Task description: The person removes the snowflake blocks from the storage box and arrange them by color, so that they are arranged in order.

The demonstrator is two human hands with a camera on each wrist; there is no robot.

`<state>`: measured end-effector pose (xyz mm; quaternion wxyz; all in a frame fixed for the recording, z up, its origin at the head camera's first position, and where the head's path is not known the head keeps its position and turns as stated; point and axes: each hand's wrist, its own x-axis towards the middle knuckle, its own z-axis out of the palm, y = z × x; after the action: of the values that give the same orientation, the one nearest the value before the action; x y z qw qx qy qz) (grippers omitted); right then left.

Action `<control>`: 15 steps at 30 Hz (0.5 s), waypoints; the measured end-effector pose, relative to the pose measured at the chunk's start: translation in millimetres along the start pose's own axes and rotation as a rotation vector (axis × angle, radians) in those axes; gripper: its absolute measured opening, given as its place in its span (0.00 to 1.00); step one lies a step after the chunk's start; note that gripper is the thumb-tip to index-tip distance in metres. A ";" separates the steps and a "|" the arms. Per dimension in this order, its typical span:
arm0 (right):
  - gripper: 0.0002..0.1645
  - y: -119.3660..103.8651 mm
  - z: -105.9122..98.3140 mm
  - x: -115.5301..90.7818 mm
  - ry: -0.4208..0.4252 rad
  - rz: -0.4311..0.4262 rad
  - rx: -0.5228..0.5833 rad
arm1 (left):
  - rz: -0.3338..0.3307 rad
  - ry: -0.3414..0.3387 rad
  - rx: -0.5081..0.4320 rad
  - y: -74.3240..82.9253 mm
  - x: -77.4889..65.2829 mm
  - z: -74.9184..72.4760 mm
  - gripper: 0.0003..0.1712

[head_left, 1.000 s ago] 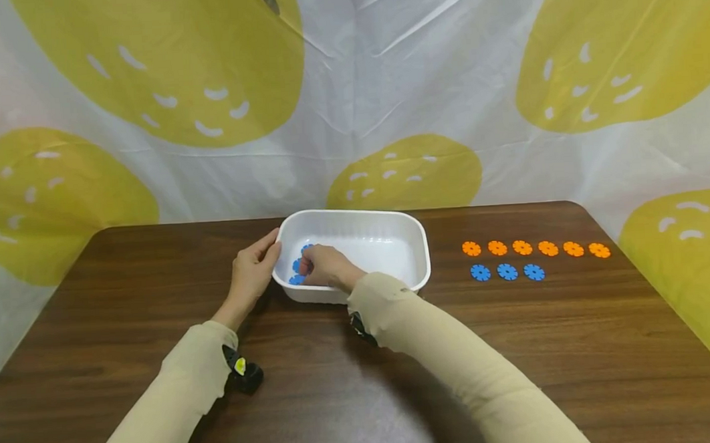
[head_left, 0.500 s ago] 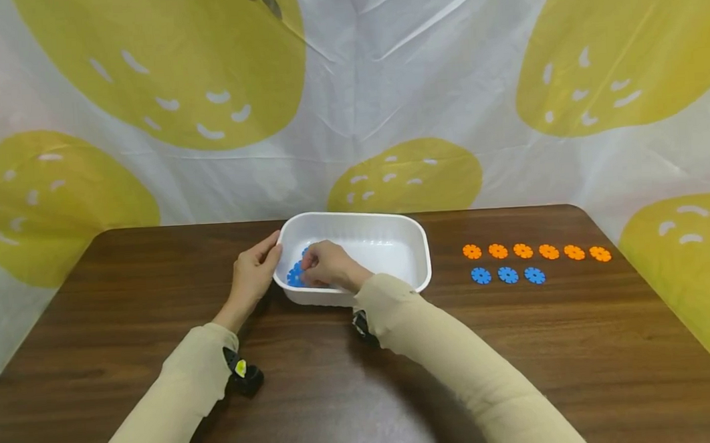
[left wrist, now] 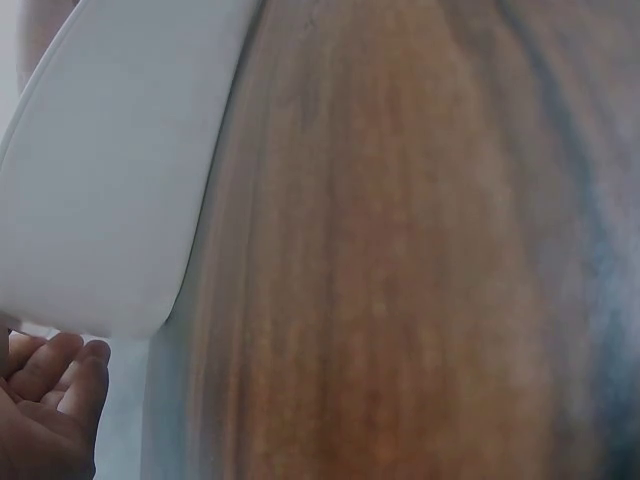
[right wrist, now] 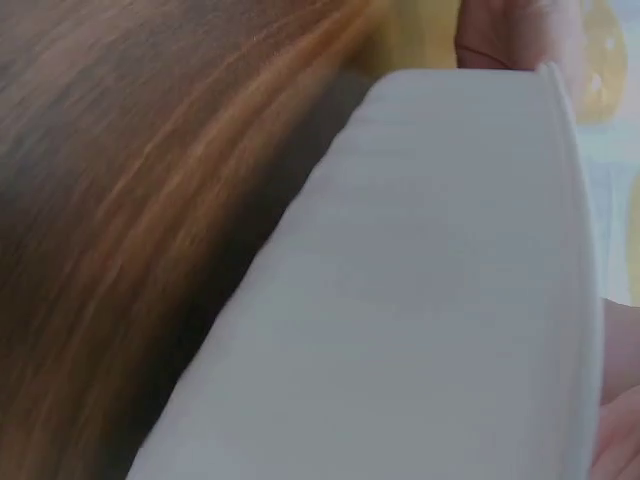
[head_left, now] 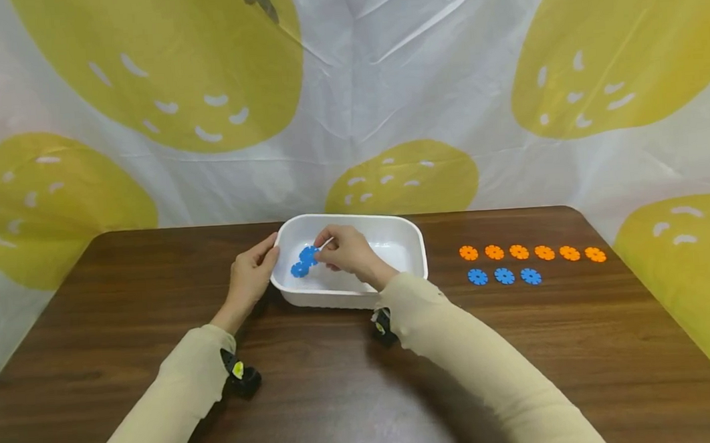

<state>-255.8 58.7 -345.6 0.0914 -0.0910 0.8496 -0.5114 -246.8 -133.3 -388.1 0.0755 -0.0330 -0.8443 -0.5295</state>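
Inside a white rectangular plastic tub (head_left: 395, 289), my right hand (head_left: 350, 252) pinches a blue notched building disc (head_left: 310, 253) between thumb and forefinger, over the left half. Another blue disc (head_left: 300, 270) shows below and left of it; some overlap hides how many are there. My left hand (head_left: 249, 274) rests with its fingers and thumb against the outside of the tub's left end. In the left wrist view, that hand's loosely bent fingers (left wrist: 75, 375) lie at the tub's end wall. The right wrist view shows mostly the tub's outer side wall (right wrist: 420, 260).
Right of the tub, a row of several orange notched discs (head_left: 518, 252) lies flat on the brown wooden table (head_left: 339, 383). In front of it runs a shorter row of three blue discs (head_left: 504, 276). A patterned cloth (head_left: 349, 115) hangs behind the table.
My right hand has risen from the tub's left end and moved slightly right, bringing up a blue disc. The left hand stays at the tub's end. Both rows of discs are unchanged.
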 end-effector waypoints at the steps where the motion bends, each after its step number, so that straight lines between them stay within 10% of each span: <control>1: 0.10 0.5 -3.1 -1.3 0.010 0.001 0.006 | -0.002 -0.001 0.000 -0.3 -0.1 0.1 0.23; 15: 0.12 8.5 -48.4 -27.3 0.130 -0.023 0.148 | 0.009 0.004 -0.009 -2.0 0.7 0.9 0.23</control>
<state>-241.9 110.6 -329.1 0.0366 -0.0604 0.8125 -0.5787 -247.9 -133.4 -390.2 0.0793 -0.0360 -0.8417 -0.5329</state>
